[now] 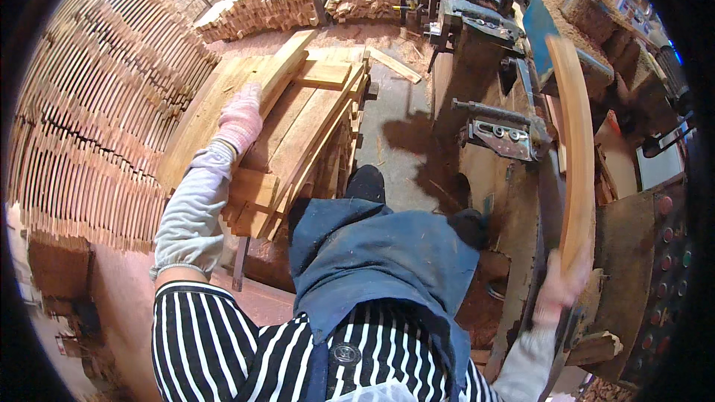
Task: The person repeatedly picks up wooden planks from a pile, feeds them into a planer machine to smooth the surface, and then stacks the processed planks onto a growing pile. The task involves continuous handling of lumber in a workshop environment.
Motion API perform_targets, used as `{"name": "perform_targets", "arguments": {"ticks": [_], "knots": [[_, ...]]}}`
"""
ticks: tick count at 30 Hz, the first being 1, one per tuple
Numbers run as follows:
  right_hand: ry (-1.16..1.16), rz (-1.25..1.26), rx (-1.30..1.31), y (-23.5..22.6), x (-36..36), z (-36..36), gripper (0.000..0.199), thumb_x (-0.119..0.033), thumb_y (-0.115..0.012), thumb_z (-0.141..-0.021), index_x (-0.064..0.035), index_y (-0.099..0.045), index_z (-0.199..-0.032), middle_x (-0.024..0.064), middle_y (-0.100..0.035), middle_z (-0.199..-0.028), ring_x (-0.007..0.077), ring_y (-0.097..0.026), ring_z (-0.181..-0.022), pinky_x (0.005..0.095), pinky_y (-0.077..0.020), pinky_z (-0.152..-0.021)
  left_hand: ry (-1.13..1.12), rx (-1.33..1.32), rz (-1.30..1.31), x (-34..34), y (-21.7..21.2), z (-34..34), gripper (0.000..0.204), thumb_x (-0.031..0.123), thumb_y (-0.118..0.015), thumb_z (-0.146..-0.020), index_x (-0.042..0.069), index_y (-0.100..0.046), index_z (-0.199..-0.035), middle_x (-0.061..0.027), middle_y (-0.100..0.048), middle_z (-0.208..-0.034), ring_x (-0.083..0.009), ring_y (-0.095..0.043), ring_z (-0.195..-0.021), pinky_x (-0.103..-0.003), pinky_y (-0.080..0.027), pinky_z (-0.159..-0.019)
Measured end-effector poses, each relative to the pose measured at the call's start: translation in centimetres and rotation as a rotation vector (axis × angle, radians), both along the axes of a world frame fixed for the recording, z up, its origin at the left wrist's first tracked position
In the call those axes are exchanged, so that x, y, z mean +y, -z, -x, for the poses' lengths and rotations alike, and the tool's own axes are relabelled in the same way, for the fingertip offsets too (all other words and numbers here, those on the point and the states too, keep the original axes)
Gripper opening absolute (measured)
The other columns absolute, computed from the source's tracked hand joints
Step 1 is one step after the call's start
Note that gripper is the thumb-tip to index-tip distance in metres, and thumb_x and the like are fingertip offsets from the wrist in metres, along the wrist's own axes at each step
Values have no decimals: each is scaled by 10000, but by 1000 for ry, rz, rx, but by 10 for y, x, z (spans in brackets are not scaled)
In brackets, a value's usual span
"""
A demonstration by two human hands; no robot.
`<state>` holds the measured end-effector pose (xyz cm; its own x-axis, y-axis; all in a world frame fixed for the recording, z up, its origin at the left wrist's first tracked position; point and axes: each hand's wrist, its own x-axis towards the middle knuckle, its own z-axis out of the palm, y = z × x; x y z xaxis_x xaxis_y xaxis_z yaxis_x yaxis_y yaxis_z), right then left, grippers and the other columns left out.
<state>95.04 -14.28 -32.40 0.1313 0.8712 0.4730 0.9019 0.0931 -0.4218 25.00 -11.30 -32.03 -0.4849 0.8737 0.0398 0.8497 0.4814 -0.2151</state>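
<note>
My left hand (242, 115), in a pale pink work glove, is closed over a wooden board (287, 59). That board lies at a slant on top of a low pile of planks (294, 138) to my left. At the right, my right hand (562, 286), also gloved and slightly blurred, grips the near end of a long, slightly curved wooden slat (573, 149). The slat points away from me, alongside a woodworking machine (495, 130) with metal clamps. Its far end is beside a blue machine guard (544, 37).
Tall stacks of thin wooden strips (97, 134) rise at the left. More stacked timber (261, 4) stands at the back. A control panel (663, 283) with several coloured buttons is at the far right. A loose wood strip (395, 65) lies on the floor between pile and machine.
</note>
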Motion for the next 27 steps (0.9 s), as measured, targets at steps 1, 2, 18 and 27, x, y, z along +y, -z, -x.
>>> {"name": "perform_targets", "arguments": {"ticks": [1,2,18,27], "knots": [[133,114,-51,-3,-36,1,718,-84,-709,-873,-29,-455,-1543,207,-491,-1553,376,-458,-1425,455,-316,-1224,6,-5,37,-1,2,6,756,273,-625,-922,74,-342,-1595,-171,-340,-1655,-364,-416,-1465,-461,-337,-1214],[113,128,-98,7,-70,-23,754,-86,-707,-854,-29,-440,-1557,222,-469,-1565,394,-449,-1427,473,-315,-1221,16,-14,64,1,4,8,785,308,-636,-918,80,-328,-1602,-164,-306,-1676,-363,-407,-1470,-463,-337,-1213],[13,-39,-364,37,30,-56,628,-216,-698,-888,1,-539,-1456,262,-564,-1442,442,-531,-1315,497,-410,-1137,152,-214,-22,20,-55,-36,603,125,-731,-792,37,-524,-1351,-208,-620,-1305,-378,-630,-1224,-468,-501,-1053],[-619,-111,-350,-43,112,88,999,-477,-875,-718,-47,-455,-1516,264,-539,-1451,438,-493,-1369,508,-383,-1164,1449,0,-292,97,-93,-232,490,154,-748,-773,67,-586,-1228,-116,-639,-1150,-294,-660,-1072,-429,-506,-945]]}}
